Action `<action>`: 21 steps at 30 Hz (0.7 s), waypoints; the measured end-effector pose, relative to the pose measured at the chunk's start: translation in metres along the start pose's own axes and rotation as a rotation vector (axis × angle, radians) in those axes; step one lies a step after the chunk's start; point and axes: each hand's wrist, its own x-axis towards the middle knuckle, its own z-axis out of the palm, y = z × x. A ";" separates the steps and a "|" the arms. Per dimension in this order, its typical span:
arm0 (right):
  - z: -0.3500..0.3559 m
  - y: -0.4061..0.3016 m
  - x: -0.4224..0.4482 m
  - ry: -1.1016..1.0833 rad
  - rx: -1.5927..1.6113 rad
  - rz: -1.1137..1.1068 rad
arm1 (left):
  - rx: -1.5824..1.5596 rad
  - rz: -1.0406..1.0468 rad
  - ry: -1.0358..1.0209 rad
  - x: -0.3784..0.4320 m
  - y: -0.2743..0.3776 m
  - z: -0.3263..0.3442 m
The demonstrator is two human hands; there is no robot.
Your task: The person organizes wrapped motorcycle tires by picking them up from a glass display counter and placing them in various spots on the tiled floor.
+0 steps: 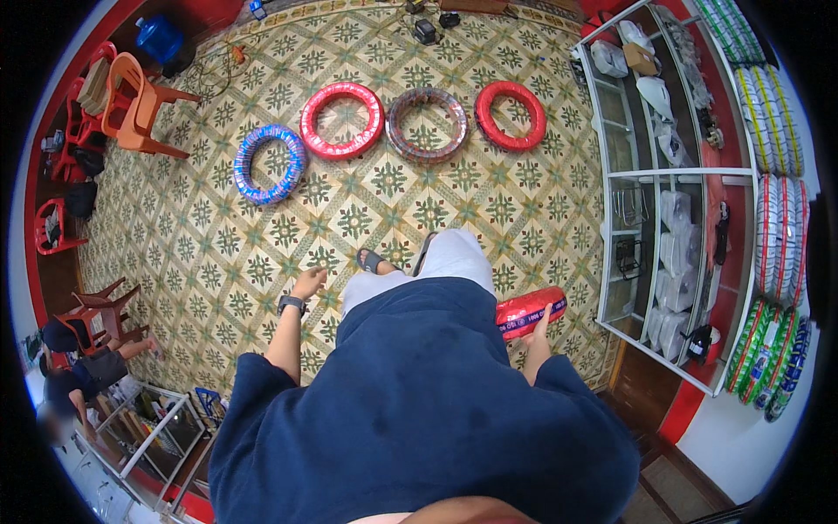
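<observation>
My right hand (539, 327) grips the outer side of a red plastic-wrapped tire (529, 310) with a dark printed band, held upright beside my right hip and partly hidden by my shirt. My left hand (310, 283), with a black watch on the wrist, hangs over the tiled floor with its fingers apart and nothing in it. On the floor before me lie several wrapped tires in a loose row: a blue and white one (241, 164), a red one (374, 124), a grey and orange striped one (461, 124) and another red one (486, 116).
To the right stands a white-framed glass shelf (681, 172) of wrapped parts, with hanging tires (777, 229) beyond. Stacked orange plastic chairs (134, 114) and a blue water jug (159, 39) are at the left. A person (91, 376) sits by a glass case (157, 435) at lower left.
</observation>
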 end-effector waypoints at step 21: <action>0.258 -0.208 0.311 -0.308 0.053 0.069 | 0.106 -0.321 0.224 -0.107 0.078 0.070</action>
